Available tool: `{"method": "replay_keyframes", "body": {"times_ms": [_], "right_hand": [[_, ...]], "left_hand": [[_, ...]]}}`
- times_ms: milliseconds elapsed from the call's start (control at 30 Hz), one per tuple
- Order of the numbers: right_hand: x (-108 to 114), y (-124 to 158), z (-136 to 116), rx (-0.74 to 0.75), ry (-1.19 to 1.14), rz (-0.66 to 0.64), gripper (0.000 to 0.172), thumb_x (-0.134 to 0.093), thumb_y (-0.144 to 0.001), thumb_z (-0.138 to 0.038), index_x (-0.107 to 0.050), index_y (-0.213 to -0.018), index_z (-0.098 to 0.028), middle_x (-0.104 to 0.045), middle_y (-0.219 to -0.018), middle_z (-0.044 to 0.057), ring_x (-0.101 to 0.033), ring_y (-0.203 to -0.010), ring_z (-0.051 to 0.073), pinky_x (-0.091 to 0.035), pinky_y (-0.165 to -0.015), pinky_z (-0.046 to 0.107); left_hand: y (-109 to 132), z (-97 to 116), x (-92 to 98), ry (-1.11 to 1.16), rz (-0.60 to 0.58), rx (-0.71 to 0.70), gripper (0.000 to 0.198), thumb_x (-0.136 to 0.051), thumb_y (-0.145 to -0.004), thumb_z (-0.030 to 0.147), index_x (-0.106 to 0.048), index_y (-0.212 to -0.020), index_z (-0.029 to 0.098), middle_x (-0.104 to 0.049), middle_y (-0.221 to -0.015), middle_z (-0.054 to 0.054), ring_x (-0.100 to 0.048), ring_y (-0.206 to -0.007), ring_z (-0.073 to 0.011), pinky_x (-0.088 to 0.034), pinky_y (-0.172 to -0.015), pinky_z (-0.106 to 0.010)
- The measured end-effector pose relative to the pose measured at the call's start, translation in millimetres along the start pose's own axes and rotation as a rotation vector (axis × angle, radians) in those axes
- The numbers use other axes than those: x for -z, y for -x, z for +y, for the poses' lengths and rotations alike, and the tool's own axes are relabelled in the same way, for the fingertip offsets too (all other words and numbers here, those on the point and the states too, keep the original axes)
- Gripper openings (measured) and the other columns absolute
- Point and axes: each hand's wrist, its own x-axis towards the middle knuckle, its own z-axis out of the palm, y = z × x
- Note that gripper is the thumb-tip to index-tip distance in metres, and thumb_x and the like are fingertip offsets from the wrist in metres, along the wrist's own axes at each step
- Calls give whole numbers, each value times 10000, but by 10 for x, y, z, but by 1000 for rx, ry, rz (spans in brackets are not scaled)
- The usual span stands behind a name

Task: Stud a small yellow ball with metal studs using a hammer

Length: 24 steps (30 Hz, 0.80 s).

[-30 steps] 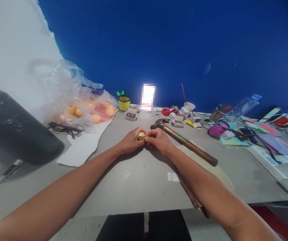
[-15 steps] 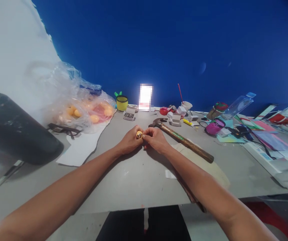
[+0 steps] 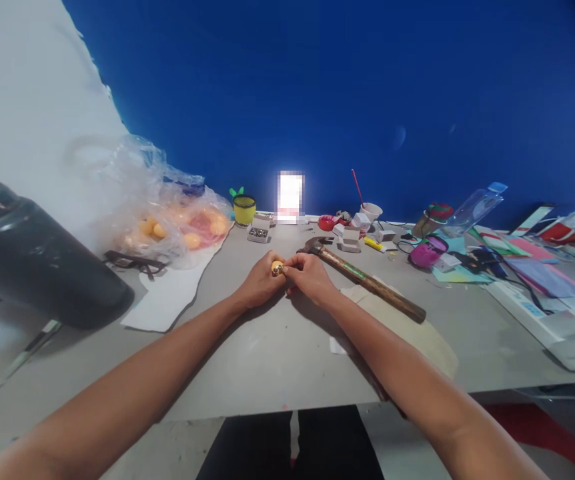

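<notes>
My left hand (image 3: 263,283) is closed round a small orange ball (image 3: 277,267), which looks like a ping-pong ball. Several dark and shiny metallic spots show on the ball's near face. Thumb and forefinger of my right hand (image 3: 308,275) are pinched together at the ball's right side; whatever is between them is too small to make out. Beyond my hands sits a small open box (image 3: 258,233) of shiny metal pieces. A claw hammer (image 3: 367,280) with a wooden handle lies just right of my right hand.
A plastic bag (image 3: 187,223) of orange balls, glasses (image 3: 135,261) and a large dark bottle (image 3: 42,260) stand left on the grey table (image 3: 247,360). Small boxes (image 3: 350,240), a paper cup (image 3: 371,211), a pink pouch (image 3: 427,252) and a power strip (image 3: 522,313) are on the right.
The view has shifted slightly. Both hands stay together at the ball, which seems turned a little, its metallic spots looking different. Nothing has been put down.
</notes>
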Motion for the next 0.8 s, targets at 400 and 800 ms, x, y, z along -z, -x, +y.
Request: {"method": "replay_keyframes", "body": {"times_ms": [400,800], "right_hand": [[195,-36,54,67,-191,-79,217,-806,-683,-320,-681,-762,-161,-698,-712,9,-589,-537,100,-552,-465,223],[320,29,17,206,298,-328,123,-735,-810,-276,-716,-862,-166,-702,-730,2,-611,-596,118,-489,-577,237]], "left_hand": [[23,-37,91,307,-98,90,388,-744,-709,296,-570,-1040,192,-641,-800,25,-542,-591,-98,-425,-522,-218],[21,-18,134,232,123,80,220,-700,-663,260,-593,-844,195,-579,-687,37,-523,-568,-114,-429,-501,-231]]}}
